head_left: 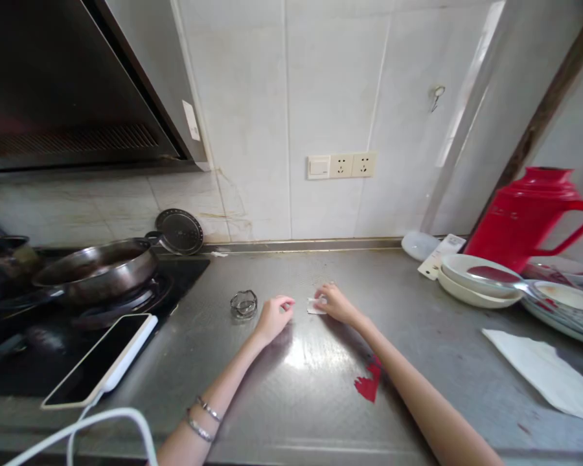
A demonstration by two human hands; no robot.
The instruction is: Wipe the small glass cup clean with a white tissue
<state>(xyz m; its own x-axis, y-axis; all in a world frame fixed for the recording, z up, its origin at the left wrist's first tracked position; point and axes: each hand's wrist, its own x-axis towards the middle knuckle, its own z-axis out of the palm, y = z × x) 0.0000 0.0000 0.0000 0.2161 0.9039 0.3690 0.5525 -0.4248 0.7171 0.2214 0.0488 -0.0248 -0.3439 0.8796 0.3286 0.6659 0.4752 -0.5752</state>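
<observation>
The right hand [334,303] is touching a small white tissue [315,307] lying on the counter [298,408]; whether it is pinching, I cannot tell. The left hand [274,317], empty, is curling half open beside a wire ring [244,307].

A small white scrap [313,309] lies on the grey metal counter [267,272].

We record: counter [199,362] grey; tissue [313,310] white; scrap [368,386] towards the front edge, red; flask [508,220] towards right rear corner, red.
</observation>
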